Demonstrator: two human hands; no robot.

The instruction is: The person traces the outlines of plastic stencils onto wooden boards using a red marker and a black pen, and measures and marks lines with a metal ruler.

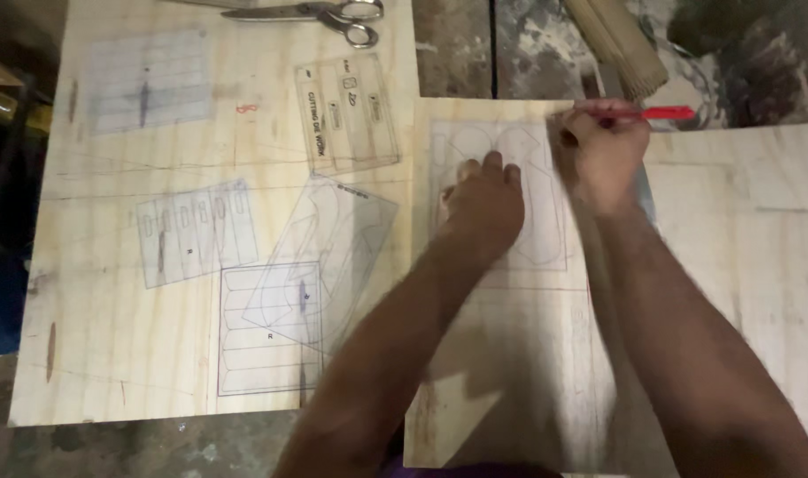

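**Two hands on a clear template over plywood**

The left hand lies flat, fingers spread and holding nothing, pressing down on a clear plastic template that rests on a pale plywood sheet. The right hand is closed around a red pen, whose end sticks out to the right past the knuckles. This hand sits at the template's upper right corner, touching the sheet; the pen's tip is hidden under the fingers.

A second plywood board lies to the left, just beside the first. On it rest several more clear templates: one near the top left, one with printed lettering near the top middle, one at the middle left, and two that overlap lower down. A pair of scissors lies at the board's top edge. A roll of tan material sits beyond the right hand, on the mottled floor.
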